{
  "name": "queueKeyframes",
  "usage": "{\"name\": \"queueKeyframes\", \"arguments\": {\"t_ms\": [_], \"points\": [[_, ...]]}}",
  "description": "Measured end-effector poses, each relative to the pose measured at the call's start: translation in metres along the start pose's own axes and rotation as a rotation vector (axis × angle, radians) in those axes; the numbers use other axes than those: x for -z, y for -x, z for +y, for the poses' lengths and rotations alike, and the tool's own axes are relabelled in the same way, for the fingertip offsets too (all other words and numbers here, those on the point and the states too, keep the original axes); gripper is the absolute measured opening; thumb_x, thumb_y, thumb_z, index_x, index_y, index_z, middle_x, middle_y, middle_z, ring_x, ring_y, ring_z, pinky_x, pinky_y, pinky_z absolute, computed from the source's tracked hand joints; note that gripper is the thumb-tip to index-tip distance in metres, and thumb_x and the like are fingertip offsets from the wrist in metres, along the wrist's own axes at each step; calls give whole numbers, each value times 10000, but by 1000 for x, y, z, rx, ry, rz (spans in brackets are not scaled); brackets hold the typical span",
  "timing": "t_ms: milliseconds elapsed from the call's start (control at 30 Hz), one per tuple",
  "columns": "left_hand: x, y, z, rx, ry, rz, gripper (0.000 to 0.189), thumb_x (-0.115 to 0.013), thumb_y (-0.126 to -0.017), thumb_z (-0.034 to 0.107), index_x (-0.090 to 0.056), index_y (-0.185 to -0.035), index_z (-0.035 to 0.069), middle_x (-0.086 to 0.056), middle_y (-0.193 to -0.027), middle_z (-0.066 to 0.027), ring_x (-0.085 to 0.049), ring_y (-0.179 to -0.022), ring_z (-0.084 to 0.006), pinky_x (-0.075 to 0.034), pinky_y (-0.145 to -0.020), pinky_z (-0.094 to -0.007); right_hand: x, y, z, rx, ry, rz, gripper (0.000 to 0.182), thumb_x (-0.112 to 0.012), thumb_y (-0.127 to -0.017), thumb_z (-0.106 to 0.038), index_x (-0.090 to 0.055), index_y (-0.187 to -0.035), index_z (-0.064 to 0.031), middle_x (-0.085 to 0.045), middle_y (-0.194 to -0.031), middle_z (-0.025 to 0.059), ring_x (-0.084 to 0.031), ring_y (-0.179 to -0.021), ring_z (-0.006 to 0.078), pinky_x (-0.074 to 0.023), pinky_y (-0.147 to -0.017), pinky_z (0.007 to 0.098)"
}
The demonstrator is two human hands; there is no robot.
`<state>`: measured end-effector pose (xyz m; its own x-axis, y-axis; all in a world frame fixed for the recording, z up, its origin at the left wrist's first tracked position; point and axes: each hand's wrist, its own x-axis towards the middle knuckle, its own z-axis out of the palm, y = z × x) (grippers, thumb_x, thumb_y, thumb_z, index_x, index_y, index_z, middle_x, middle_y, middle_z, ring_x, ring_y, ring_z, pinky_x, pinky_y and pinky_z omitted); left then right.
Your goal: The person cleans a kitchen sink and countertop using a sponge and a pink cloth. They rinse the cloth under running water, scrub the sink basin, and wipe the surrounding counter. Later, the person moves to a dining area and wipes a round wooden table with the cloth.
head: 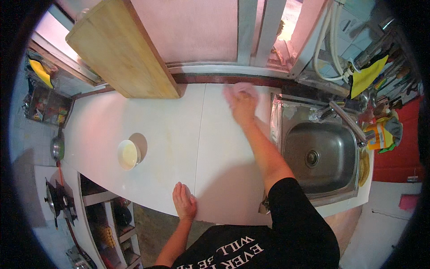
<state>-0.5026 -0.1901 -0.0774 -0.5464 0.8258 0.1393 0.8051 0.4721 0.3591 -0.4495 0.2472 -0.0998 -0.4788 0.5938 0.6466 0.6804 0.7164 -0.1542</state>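
My right hand (242,107) reaches to the back of the white countertop (161,127), close to the window sill. It presses on a pink cloth (247,89), which looks blurred and spreads out around the fingers. My left hand (184,203) rests on the counter's front edge, fingers together and lying flat, with nothing visible in it. On the left part of the counter stands a white bowl (129,154); its inside looks pale yellowish, and I cannot tell whether it holds anything.
A thick wooden board (124,50) leans upright at the back left. To the right is a stainless steel sink (320,161) with a faucet (347,121). A yellow-orange pack (376,136) stands beside it. Open shelves (107,218) lie below the counter's left side.
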Motion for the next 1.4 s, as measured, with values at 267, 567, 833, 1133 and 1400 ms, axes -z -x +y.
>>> {"name": "queueKeyframes", "arguments": {"t_ms": [267, 567, 833, 1133, 1400], "points": [[6, -1, 2, -19, 41, 48, 564, -536, -741, 55, -400, -1279, -48, -393, -1354, -252, -374, -1253, -429, -296, -1064, -510, 61, -27, -10, -82, -529, 44, 280, -658, -704, -157, -646, -984, -139, -636, -1037, 75, -581, -993, 314, -444, -865, 418], [2, -5, 7, -22, 16, 35, 570, -556, -742, 72, -409, -1282, -33, -397, -1360, -240, -369, -1259, -426, -297, -1066, -510, -30, -21, -99, 6, -244, -228, 241, -578, -787, -165, -623, -1021, -129, -624, -902, 93, -592, -911, 298, -415, -819, 482], [1, -2, 5, -20, 5, 57, 564, -534, -753, 68, -404, -1291, -39, -390, -1366, -240, -361, -1263, -428, -284, -1071, -513, 79, 62, -85, 240, -1181, -737, 231, -580, -772, -148, -654, -988, -177, -639, -977, 37, -601, -944, 248, -426, -823, 398], [-3, 2, 4, -83, 38, 87, 550, -512, -777, 86, -394, -1297, -46, -381, -1369, -243, -350, -1274, -418, -277, -1073, -502, 79, 15, 104, -162, 66, -197, 376, -624, -763, -241, -611, -1130, -161, -597, -1075, 88, -547, -1023, 291, -399, -898, 431], [1, 5, 1, -101, -7, 81, 563, -512, -793, 99, -365, -1315, -51, -366, -1378, -248, -342, -1277, -418, -271, -1077, -506, 79, 58, 73, -138, 157, -412, 523, -612, -765, -285, -535, -1250, -106, -547, -1160, 148, -467, -1126, 313, -308, -951, 481]]}}
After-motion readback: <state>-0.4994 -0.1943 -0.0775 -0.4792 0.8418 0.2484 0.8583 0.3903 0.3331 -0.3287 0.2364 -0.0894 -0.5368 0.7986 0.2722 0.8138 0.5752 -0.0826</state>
